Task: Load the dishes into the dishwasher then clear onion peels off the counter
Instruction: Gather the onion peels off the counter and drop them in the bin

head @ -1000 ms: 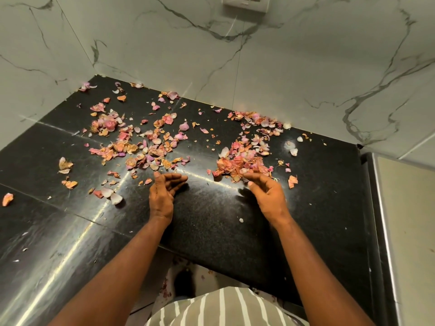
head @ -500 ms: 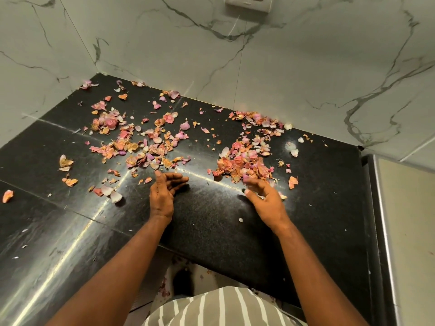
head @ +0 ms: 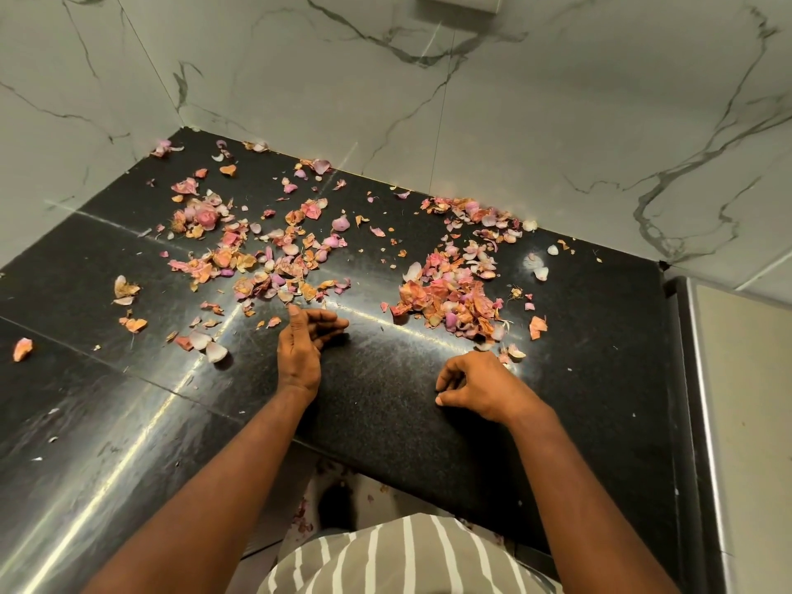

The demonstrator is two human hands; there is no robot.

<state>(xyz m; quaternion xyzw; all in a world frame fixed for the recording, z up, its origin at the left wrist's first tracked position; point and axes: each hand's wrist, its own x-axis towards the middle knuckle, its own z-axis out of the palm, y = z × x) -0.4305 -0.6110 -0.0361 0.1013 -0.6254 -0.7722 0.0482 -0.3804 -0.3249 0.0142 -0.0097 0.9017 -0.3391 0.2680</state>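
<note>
Pink and orange onion peels lie scattered over the black counter [head: 385,400]. One broad spread of onion peels [head: 274,267] sits left of centre, and a denser heap of onion peels [head: 454,293] lies to the right. My left hand [head: 300,349] stands on its edge just below the left spread, fingers loosely cupped and holding nothing. My right hand [head: 475,385] rests palm down nearer the counter's front edge, below the right heap. Its fingers curl loosely onto the stone and no peel shows in them. A few stray peels [head: 512,351] lie beside its knuckles.
Marble walls [head: 471,122] close off the counter at the back and left. A steel-edged appliance top [head: 737,400] borders the counter on the right. More peels lie on the floor [head: 308,514] below the front edge. Single peels [head: 21,349] dot the far left.
My right hand has pulled back from the right heap toward the front edge, with its fingers curling in. My left hand has barely moved.
</note>
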